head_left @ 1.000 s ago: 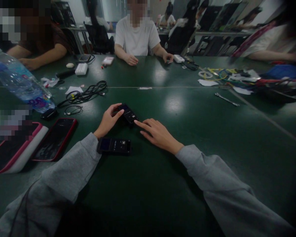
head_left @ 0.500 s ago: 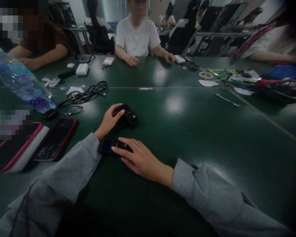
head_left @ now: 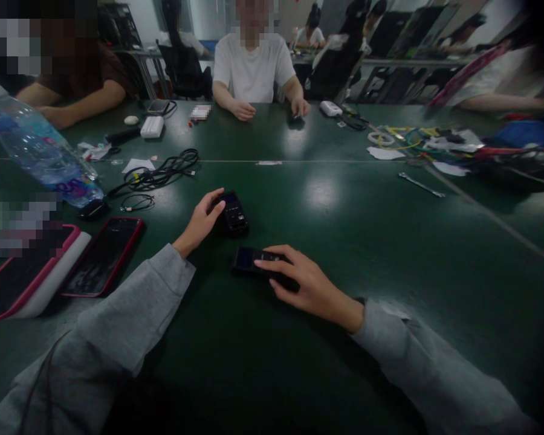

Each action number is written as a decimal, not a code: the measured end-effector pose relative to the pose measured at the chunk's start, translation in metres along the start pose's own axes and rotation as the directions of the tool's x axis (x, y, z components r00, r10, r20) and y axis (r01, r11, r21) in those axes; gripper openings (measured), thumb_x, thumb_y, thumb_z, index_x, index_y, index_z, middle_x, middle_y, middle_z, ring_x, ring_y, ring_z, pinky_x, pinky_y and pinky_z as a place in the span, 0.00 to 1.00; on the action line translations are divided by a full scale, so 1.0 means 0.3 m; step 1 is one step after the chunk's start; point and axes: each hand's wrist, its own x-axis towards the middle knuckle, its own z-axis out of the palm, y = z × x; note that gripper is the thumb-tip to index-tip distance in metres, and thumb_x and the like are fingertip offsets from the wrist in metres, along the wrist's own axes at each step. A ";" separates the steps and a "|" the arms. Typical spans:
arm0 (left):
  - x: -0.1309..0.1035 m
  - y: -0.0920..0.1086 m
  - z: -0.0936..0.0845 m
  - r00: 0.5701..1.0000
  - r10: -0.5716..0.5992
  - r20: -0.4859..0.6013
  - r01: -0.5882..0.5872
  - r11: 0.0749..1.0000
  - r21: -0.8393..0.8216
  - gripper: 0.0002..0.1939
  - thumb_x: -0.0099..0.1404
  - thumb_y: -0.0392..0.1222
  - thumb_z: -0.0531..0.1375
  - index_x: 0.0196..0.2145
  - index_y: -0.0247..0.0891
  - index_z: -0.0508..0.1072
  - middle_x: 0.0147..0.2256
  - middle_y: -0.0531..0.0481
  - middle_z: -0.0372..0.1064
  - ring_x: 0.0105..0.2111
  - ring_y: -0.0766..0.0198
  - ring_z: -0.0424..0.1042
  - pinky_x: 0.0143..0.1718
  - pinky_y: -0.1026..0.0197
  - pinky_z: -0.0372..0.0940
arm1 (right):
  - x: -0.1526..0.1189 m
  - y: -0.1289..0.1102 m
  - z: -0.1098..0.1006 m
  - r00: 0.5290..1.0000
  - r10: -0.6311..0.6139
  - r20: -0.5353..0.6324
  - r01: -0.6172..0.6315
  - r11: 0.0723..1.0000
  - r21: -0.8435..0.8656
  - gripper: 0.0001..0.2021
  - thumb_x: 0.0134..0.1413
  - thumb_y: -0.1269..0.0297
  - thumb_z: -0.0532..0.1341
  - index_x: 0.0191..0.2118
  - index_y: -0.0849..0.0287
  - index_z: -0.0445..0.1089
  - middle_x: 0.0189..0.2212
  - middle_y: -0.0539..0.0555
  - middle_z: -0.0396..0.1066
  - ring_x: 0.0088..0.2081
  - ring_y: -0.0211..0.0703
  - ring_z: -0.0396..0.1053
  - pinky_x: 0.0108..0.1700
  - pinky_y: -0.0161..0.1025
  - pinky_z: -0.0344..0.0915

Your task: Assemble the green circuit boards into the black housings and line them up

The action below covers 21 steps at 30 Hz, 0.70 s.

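Observation:
My left hand (head_left: 203,219) grips a small black handheld device (head_left: 236,219) with a dark screen and buttons, thumb on its left edge and fingers behind it. Nearer to me, a second, similar black device (head_left: 245,258) lies sideways on the green table (head_left: 367,241), its screen end to the left. My right hand (head_left: 310,281) is closed round the button end of that one, covering part of it. The two devices are a short way apart.
Two red-edged phones (head_left: 106,257) (head_left: 31,272), a leaning water bottle (head_left: 49,151) and coiled black cables (head_left: 167,169) are on the left. A wrench (head_left: 421,185) and a tangle of wires (head_left: 417,139) lie to the right. Across the table sits a person in white (head_left: 251,66).
My right hand has slid its device to the right, away from my left wrist. The device in my left hand has turned more upright. The person opposite has moved a hand inward.

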 end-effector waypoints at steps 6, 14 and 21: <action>0.004 -0.014 0.006 1.000 0.002 0.009 -0.002 0.999 0.034 0.23 0.70 0.49 0.57 0.60 0.44 0.65 0.61 0.44 0.64 0.61 0.55 0.63 0.64 0.46 0.56 | -0.025 0.246 -0.077 0.893 0.219 -0.393 -0.315 0.927 -0.201 0.23 0.65 0.59 0.56 0.64 0.50 0.60 0.51 0.60 0.63 0.47 0.54 0.68 0.46 0.53 0.71; 0.033 -0.015 0.076 0.998 0.044 -0.039 -0.036 0.982 0.185 0.22 0.74 0.51 0.48 0.62 0.46 0.63 0.61 0.44 0.62 0.62 0.52 0.62 0.65 0.44 0.52 | 0.189 0.278 0.019 0.832 0.248 -0.496 -0.428 0.856 -0.290 0.30 0.64 0.53 0.54 0.67 0.58 0.53 0.47 0.66 0.60 0.39 0.54 0.67 0.38 0.54 0.72; 0.061 -0.014 0.138 0.997 0.037 -0.068 -0.023 0.982 0.188 0.23 0.74 0.51 0.46 0.63 0.45 0.61 0.64 0.44 0.59 0.63 0.50 0.60 0.65 0.42 0.51 | 0.231 0.186 0.093 0.949 0.161 -0.270 -0.216 0.958 -0.188 0.41 0.59 0.59 0.61 0.72 0.53 0.38 0.51 0.63 0.55 0.43 0.53 0.65 0.45 0.55 0.71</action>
